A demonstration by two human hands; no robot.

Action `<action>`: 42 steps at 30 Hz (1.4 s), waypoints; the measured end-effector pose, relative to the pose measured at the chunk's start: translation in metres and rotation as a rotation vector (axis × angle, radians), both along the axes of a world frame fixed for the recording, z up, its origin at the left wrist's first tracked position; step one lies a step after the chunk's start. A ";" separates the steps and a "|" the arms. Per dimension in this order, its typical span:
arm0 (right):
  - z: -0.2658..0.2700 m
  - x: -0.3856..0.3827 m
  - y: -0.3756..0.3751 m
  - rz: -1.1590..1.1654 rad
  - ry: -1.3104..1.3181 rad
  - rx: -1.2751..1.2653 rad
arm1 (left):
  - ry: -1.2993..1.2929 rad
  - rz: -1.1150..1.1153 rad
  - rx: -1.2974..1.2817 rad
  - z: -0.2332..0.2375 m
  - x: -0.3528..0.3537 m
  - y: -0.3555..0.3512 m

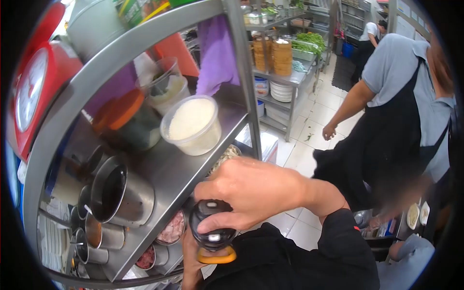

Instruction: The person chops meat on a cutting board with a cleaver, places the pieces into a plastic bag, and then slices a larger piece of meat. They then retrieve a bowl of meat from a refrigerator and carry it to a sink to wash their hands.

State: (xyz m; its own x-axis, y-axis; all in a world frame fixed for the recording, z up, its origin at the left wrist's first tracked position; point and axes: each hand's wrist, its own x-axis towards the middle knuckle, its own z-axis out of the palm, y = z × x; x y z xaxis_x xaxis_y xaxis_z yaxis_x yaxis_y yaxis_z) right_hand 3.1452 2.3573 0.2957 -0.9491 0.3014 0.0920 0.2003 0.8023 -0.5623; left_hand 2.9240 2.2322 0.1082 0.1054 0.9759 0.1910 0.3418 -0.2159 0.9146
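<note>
My right hand (253, 191) is closed over the top of a black rounded object (211, 208) with shiny silver-white marks; its kind does not show. My thumb lies across its upper side. Beneath it, my left hand (191, 253) is partly hidden and wraps the lower part, a finger showing just above an orange-yellow ring (217, 256). Both hands are in front of a steel shelf. Close by on that shelf stands a clear plastic tub (192, 124) full of pale granules. Metal containers of raw meat (171, 229) sit on the level below, left of my hands.
Steel pots (123, 193) of dark liquid and sauces stand at left, below a red dial scale (36, 92). A purple cloth (216, 55) hangs from the shelf. A person in a black apron (386, 125) stands at right; another (372, 38) is farther back. Bamboo steamers (281, 57) are stacked behind.
</note>
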 end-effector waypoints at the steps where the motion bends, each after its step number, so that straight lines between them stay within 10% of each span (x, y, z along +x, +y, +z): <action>1: 0.019 -0.005 -0.005 -0.109 -0.329 0.061 | -0.003 0.027 0.006 0.010 0.002 -0.002; 3: 0.030 -0.015 -0.008 -0.109 -0.450 0.111 | -0.012 0.069 0.004 0.038 0.006 -0.007; 4: 0.018 -0.013 -0.005 0.030 -0.060 0.150 | 0.137 0.022 -0.206 -0.035 -0.030 -0.026; 5: 0.006 -0.018 0.001 0.194 0.332 0.158 | -0.255 0.093 -0.364 0.001 -0.013 -0.036; 7: -0.015 -0.048 0.014 0.751 0.490 -0.213 | 0.004 0.046 0.041 0.025 -0.004 -0.023; 12: 0.028 -0.052 -0.037 -0.038 0.172 0.231 | 0.215 0.367 0.096 0.076 0.004 -0.048; 16: 0.025 -0.090 -0.008 0.585 0.610 0.419 | 0.112 0.336 0.165 0.079 -0.001 -0.068; 19: 0.007 -0.103 -0.017 0.814 0.718 0.025 | 0.060 0.405 0.150 0.078 0.003 -0.082; 22: 0.027 -0.089 -0.041 0.151 0.438 0.156 | 0.234 0.656 0.181 0.086 0.014 -0.090; 26: 0.011 -0.122 -0.022 0.776 0.635 -0.076 | 0.205 0.789 0.244 0.088 0.017 -0.102; 34: 0.009 -0.136 -0.057 0.413 0.989 -0.249 | 0.357 1.035 0.497 0.134 0.017 -0.110; 42: -0.030 -0.133 -0.053 0.437 0.978 -0.411 | 0.620 1.355 0.837 0.343 -0.064 -0.126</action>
